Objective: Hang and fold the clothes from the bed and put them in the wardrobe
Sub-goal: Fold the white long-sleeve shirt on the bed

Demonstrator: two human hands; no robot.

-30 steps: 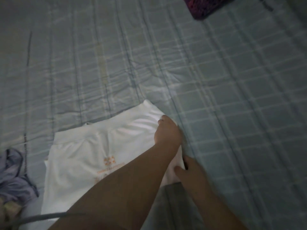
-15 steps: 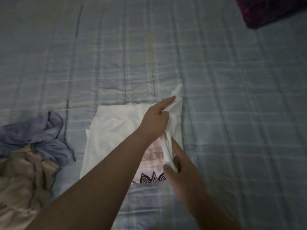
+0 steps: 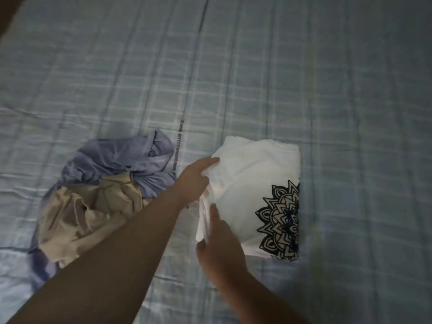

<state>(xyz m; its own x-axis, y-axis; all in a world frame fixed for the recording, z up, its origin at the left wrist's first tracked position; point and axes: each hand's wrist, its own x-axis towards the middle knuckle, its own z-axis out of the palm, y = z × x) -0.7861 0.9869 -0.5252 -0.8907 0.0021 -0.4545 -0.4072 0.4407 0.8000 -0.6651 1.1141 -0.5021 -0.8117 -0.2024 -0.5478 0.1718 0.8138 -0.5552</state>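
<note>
Lying on the bed, which is covered in a pale blue checked sheet, a white T-shirt sits folded into a rough rectangle. A black mandala print shows on the shirt's lower right part and is cut off at the right-hand fold. The person's left hand is at the shirt's left edge: its forefinger reaches onto the white cloth while the other fingers are curled round a bunch of the fabric. The right hand is at the shirt's lower left corner, where the layered edges show; its forefinger lies on top of that edge and its thumb sits just under the corner, so it pinches the cloth there. Both bare forearms cross the sheet below the shirt.

To the left of the shirt, apart from it, lies a crumpled heap of clothes. A lavender garment forms the part farther up the bed, and a beige garment is bunched against it on the nearer side.
</note>
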